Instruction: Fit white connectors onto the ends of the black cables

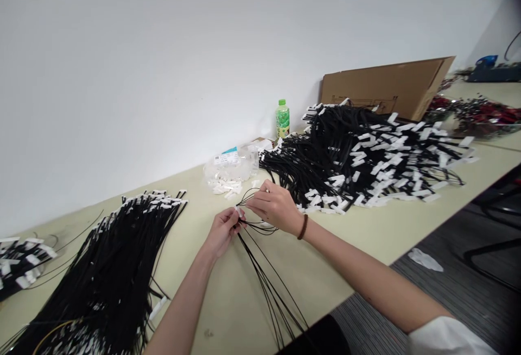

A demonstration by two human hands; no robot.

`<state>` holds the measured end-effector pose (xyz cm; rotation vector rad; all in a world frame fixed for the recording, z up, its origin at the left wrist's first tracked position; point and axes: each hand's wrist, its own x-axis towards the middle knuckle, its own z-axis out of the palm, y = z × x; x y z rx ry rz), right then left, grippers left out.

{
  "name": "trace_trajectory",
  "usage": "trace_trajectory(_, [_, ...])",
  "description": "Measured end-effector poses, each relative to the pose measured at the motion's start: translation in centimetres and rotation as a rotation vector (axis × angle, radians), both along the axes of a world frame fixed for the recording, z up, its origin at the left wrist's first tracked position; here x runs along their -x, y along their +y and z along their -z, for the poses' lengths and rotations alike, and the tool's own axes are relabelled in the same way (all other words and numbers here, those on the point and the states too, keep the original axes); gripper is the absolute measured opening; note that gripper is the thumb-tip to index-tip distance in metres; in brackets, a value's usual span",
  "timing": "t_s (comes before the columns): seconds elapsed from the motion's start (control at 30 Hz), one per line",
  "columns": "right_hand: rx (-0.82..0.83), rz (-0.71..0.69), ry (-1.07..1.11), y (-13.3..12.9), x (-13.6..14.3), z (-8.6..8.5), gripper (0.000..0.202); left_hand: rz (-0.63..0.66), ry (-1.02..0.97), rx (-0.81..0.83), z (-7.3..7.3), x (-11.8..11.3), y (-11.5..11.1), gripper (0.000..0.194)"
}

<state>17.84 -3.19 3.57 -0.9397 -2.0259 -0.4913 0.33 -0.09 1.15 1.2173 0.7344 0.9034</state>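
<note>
Between the fingers of my left hand is a small white connector, partly covered by the fingertips. Several thin black wires run from it down over the table's front edge. My right hand is just to the right, its fingers pinched on the looped ends of black wires that come from the connector. The exact fingertip contact is hidden. Behind the hands lies a clear plastic bag with a label, and loose white connectors at its mouth.
A large heap of black cables with white connectors covers the right of the table. Another black cable bundle lies at left. A green-capped bottle and a cardboard box stand by the wall. Red-and-black wires are farther right.
</note>
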Motion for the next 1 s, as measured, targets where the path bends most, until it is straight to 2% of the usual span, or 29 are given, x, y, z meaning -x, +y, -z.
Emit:
trace_trajectory(0.67, [-0.053, -0.024, -0.008, -0.2, 0.11, 0.25, 0.022, -0.008, 0.043, -0.009, 0.08, -0.18, -0.06, 0.023])
trace_trajectory(1.0, [0.045, -0.055, 0.005, -0.09, 0.16, 0.86, 0.019, 0.026, 0.111, -0.054, 0.0, -0.26, -0.32, 0.027])
